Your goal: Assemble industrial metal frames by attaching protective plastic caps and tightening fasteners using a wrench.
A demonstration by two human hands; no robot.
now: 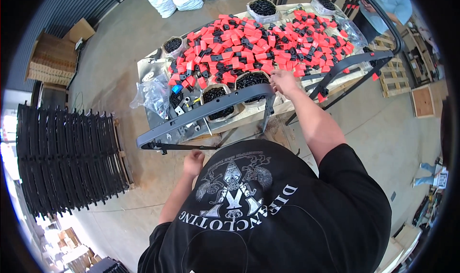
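Reaching up to the frame's centre, the right hand [283, 81] is closing its fingers at the red-and-black clips [258, 47] on the tabletop [143, 69], while the left hand [193, 162], loosely curled and holding nothing, is hovering just below the long grey bar [201, 112] slanting lower-left to centre.

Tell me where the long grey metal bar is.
In the head view, the grey bar lies across the table's near edge, between both hands, beside tubs of black screws.

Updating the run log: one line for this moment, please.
right hand: reaching into red-and-black clips | left hand: under grey bar | black screws in tubs
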